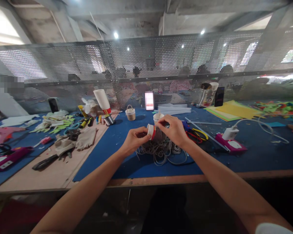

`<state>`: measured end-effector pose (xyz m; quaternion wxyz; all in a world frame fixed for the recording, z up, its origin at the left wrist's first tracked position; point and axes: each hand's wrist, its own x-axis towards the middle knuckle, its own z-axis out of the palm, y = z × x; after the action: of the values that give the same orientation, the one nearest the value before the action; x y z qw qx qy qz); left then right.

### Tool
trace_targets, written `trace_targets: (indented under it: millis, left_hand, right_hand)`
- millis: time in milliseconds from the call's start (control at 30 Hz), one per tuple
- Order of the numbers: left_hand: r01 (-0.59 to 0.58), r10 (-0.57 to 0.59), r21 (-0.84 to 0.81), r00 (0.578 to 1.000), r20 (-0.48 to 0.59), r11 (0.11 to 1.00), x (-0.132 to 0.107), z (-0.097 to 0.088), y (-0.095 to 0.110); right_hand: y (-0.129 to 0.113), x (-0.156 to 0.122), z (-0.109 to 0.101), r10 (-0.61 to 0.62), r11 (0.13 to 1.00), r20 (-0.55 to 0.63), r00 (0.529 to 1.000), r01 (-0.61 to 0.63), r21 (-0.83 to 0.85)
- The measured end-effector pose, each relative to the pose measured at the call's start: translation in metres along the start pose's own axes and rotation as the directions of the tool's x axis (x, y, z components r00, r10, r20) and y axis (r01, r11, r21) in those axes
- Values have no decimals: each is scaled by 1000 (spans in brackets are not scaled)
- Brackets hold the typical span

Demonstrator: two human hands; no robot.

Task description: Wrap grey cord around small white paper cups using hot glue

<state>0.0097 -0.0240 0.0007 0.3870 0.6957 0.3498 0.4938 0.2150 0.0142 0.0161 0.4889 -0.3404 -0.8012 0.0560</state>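
- While the left hand (138, 139) grasps a red-and-white paper cup (150, 131) between thumb and fingers, the right hand (173, 128) works just beside it, to the right.
- The right thumb and forefinger are pinched together close to the cup; whether they grip a strand cannot be told, as whatever lies between them is too small to make out.
- The paper cup is tilted, raised over the near middle of the blue mat (107, 156), with its white end towards the left; a grey-brown covering, partly hidden by the right hand, shows on its right part.
- Below the cup and both hands lies a loose, tangled heap of grey cord (162, 152), its loops spreading to the right.
- Just beyond the right hand stands a white cup (158, 116), partly hidden by the fingers.
- Farther off and to the left stands a small basket (130, 113) with an arched handle.
- Beyond these, a phone (149, 101) stands upright, its screen lit.
- To the left of the basket, a tall stack of cups (102, 99) leans at a slant.
- Nearer, on the left, a pair of pale gloves (86, 139) lies on a tan board (63, 175).
- To the right of the right hand lie tools with yellow and red handles (202, 134), and farther right a magenta power strip (234, 147) with a white plug (230, 133).
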Motion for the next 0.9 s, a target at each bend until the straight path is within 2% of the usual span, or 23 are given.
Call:
trace_targets:
  millis: [667, 900]
  left_hand:
    - [-5, 5, 1, 1000, 10, 1000, 0, -2, -7]
    - [31, -31, -46, 1000, 0, 998, 0, 0, -1]
  right_hand:
    - [3, 0, 2, 42, 996, 33, 999, -45, 73]
    - [6, 1, 5, 121, 987, 49, 991, -126, 104]
